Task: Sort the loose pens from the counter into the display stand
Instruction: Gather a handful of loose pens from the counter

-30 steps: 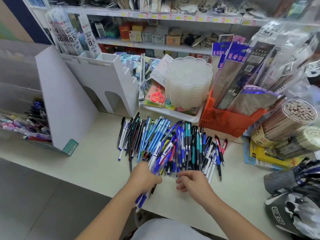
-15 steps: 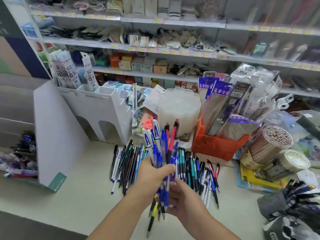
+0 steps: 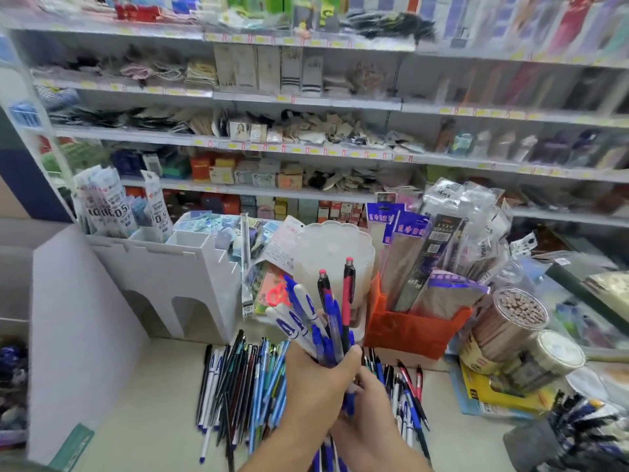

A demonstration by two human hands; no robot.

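My left hand (image 3: 315,391) grips an upright bundle of pens (image 3: 323,315), mostly blue and white with two red-capped ones sticking out on top. Just below and right of it, my right hand (image 3: 369,420) cups the lower ends of the same bundle. Underneath lies the row of loose pens (image 3: 241,379) on the cream counter (image 3: 146,403), black, blue and teal to the left, red and blue to the right. The white display stand (image 3: 81,335) rises at the left, its compartments partly holding pens at the frame's edge.
A white castle-shaped holder (image 3: 177,267) stands behind the pens. A stack of clear plastic dishes (image 3: 335,253) and an orange bin (image 3: 412,328) of packaged goods sit at the back. Pencil tubs (image 3: 517,321) crowd the right. Stocked shelves (image 3: 306,100) fill the background.
Both hands gathered a handful of pens off the counter pile and raised it upright. The view has tilted up towards the shelves, and the bundle now stands higher.
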